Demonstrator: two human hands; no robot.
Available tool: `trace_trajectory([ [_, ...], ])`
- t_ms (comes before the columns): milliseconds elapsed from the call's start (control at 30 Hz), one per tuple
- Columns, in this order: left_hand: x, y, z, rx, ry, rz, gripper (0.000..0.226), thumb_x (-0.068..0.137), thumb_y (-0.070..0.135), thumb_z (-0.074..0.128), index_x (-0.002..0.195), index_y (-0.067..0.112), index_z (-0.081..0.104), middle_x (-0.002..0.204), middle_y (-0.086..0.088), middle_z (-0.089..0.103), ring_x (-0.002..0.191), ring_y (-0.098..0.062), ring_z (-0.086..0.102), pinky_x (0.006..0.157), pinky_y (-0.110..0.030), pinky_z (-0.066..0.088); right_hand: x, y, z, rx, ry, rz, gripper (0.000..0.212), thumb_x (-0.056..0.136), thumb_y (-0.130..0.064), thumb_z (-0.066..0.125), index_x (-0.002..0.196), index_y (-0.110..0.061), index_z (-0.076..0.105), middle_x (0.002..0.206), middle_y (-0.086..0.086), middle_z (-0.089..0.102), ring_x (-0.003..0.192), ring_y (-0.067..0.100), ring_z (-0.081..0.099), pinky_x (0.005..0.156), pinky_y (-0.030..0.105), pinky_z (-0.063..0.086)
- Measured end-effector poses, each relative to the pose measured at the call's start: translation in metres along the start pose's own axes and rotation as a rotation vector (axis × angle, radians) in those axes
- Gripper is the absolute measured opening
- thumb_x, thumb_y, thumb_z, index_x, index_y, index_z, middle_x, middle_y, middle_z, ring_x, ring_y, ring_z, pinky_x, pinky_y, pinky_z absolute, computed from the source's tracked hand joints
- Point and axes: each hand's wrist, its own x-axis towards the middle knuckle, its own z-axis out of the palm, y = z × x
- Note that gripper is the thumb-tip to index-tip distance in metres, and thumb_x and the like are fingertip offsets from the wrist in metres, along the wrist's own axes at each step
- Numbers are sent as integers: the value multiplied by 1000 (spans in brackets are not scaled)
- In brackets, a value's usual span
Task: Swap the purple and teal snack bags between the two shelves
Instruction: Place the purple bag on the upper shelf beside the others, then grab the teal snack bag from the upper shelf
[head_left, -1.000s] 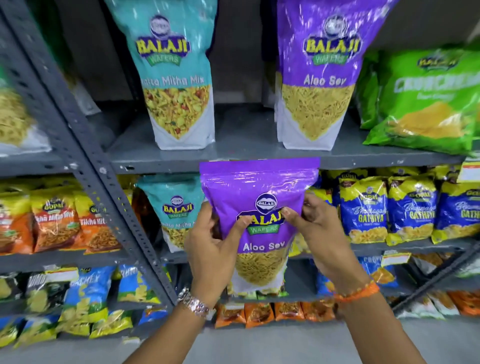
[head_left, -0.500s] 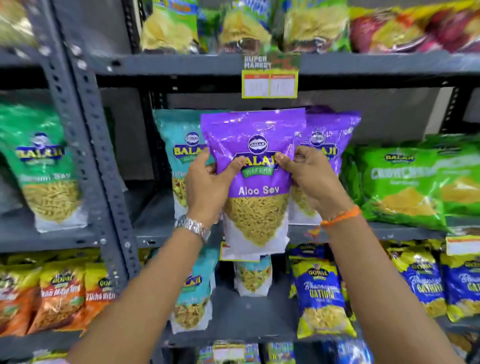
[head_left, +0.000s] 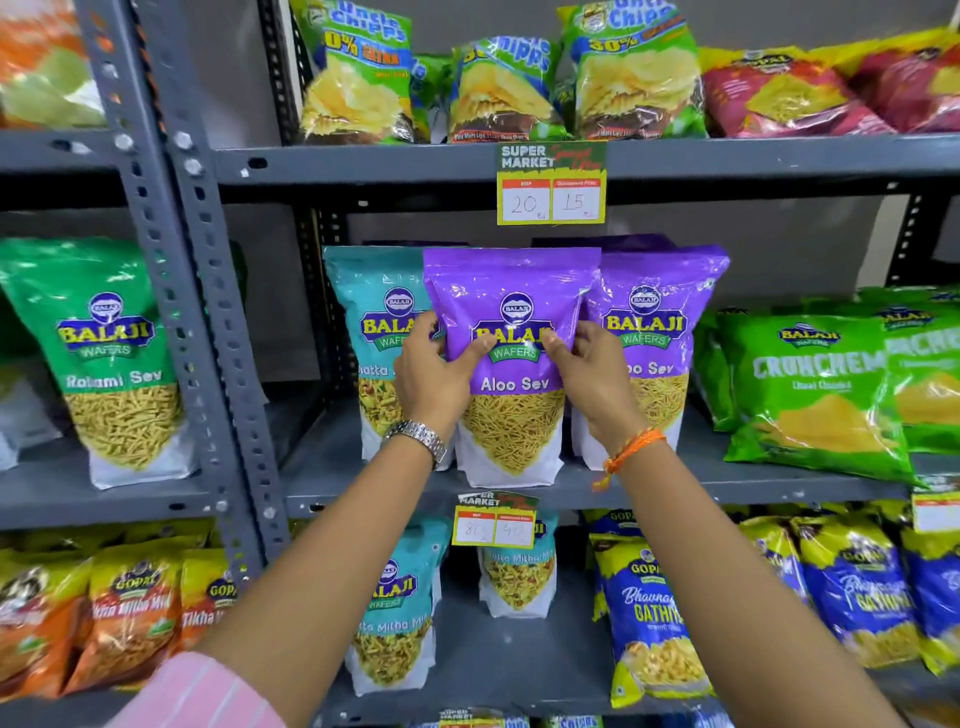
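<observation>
I hold a purple Aloo Sev bag (head_left: 511, 291) upright with both hands, its base resting on the front of the middle shelf (head_left: 727, 486). My left hand (head_left: 434, 371) grips its left side and my right hand (head_left: 595, 379) its right side. Behind it on the same shelf stand a teal Khatta Mitha bag (head_left: 376, 312) to the left and a second purple bag (head_left: 660, 312) to the right. On the lower shelf (head_left: 493, 660) stand two teal bags, one (head_left: 395, 613) at the front left and one (head_left: 517, 577) further back, partly hidden by a price tag.
A grey upright post (head_left: 176, 260) divides the racks at left. A green Ratlami Sev bag (head_left: 111, 358) stands left of it, and green Crunchem bags (head_left: 815, 395) lie right. Blue Gathiya packs (head_left: 649, 618) fill the lower right. A price card (head_left: 550, 182) hangs from the top shelf.
Both hands lifted the purple bag from the lower shelf level up to the middle shelf and set its base down between the teal and purple bags there.
</observation>
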Motion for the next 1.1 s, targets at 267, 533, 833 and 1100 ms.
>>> trace_trajectory([
  [267, -22, -33, -35, -56, 201, -10, 41, 74, 17, 91, 107, 19, 67, 103, -5, 77, 85, -21, 76, 86, -44, 64, -57, 33, 9, -285, 137, -87, 44, 74, -17, 82, 113, -12, 60, 101, 3, 70, 95, 24, 68, 90, 42, 54],
  [533, 12, -84, -74, -52, 81, -274, 94, 65, 51, 88, 143, 19, 45, 148, -5, 51, 135, -22, 54, 116, -45, 45, -96, 13, 92, -250, 103, -383, 42, 84, -9, 67, 125, -10, 58, 113, 5, 60, 106, 21, 60, 91, 44, 55],
  [833, 27, -106, -82, -149, -358, -319, 54, 90, 9, 76, 137, 9, 49, 126, -10, 69, 98, -9, 73, 78, -16, 58, -82, 32, 146, -459, -87, -236, 56, 93, -5, 53, 146, 0, 35, 148, 20, 46, 140, 33, 40, 112, 28, 25],
  [1100, 17, -119, -100, 9, -213, -266, 67, 78, 35, 88, 132, 18, 52, 121, -2, 68, 120, -25, 67, 103, -40, 53, -71, 37, 150, -497, -101, -189, 57, 92, -6, 56, 145, 3, 36, 140, 23, 51, 134, 37, 45, 111, 37, 34],
])
